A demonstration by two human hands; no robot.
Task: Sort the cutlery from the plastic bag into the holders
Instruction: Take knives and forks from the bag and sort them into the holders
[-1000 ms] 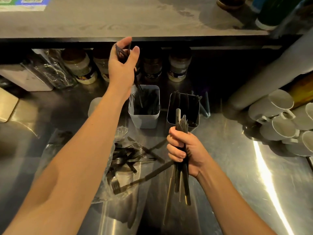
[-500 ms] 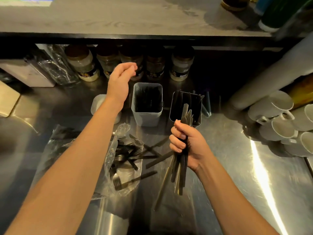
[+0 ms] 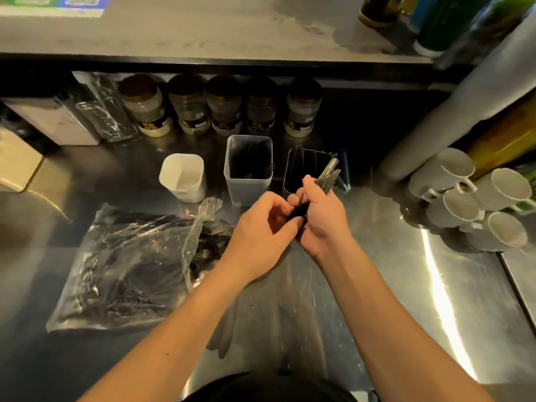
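The right hand (image 3: 322, 219) grips a bundle of cutlery (image 3: 327, 177) (tips toward one o'clock). The left hand (image 3: 261, 236) pinches the bundle's lower part, both hands together.

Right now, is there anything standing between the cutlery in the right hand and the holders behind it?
Nothing visible blocks it. The right hand grips the cutlery just in front of the dark holder, whose top is open. The grey holder stands to its left, also open. The left hand touches the bundle from the near side.
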